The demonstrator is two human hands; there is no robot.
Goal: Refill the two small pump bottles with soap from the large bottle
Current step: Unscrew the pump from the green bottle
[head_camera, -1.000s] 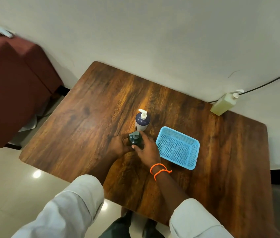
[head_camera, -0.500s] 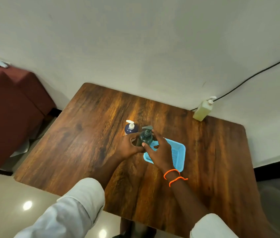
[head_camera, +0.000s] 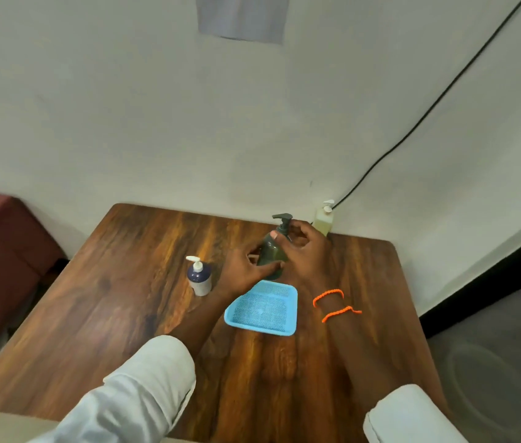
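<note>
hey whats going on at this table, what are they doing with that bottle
A person holds a dark green pump bottle in both hands above the wooden table: the left hand grips its body, and the right hand is up at the pump collar, probably to unscrew it. A blue-and-white pump bottle stands untouched to the left, an empty blue basket lies in front, and the large yellowish soap bottle stands by the wall.

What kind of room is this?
Probably an ordinary room in a home or office, hard to say which: a wooden table stands against a plain white wall, a black cable runs up it, and a maroon seat sits alongside.
</note>
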